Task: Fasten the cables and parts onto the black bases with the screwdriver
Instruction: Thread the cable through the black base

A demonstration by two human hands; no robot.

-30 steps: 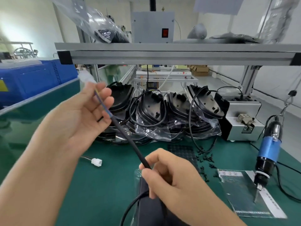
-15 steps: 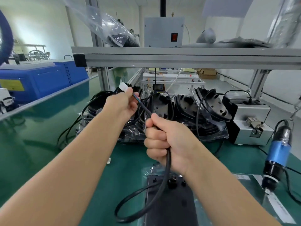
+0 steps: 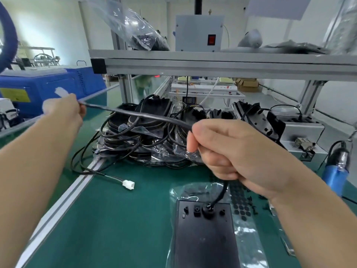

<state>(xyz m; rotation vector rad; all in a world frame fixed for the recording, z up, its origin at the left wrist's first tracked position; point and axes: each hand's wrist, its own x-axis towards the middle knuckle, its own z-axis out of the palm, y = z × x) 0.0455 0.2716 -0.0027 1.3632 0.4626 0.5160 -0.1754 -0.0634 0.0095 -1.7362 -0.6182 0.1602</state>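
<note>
L hand [image 3: 65, 111] is up at 10 o'clock, fingers curled tight on the black cable [image 3: 139, 115] near its white plug [image 3: 60, 93]. The plug sticks out past the fist and is blurry. R hand [image 3: 231, 151] is at 3 o'clock, fingers wrapped round the same cable. The cable runs straight btw the two hands, then drops out under the R hand and goes down into a round hole on the black base [image 3: 206, 235]. The base lies flat on the green table [image 3: 116, 219] at 6 o'clock, on a clear plastic bag [image 3: 249, 242].

Behind the hands, at 12 o'clock, sits a big pile of black bases [image 3: 154, 132] w/ cables, some in plastic. One loose cable from the pile ends in a white connector [image 3: 128, 184] on the table at 8 o'clock. The blue screwdriver [image 3: 337, 171] hangs at 3 o'clock, partly cut off by the R arm and the edge. Small black screws [image 3: 253, 207] and a sheet of round black pads [image 3: 240, 207] lie just beside the base, partly hidden by the R wrist. A grey metal box [image 3: 301, 134] sits at 2 o'clock. A metal shelf [image 3: 222, 63] crosses the top, w/ a grey switch box [image 3: 199, 32] on it.

The base's near end is cut off at the bottom.
</note>
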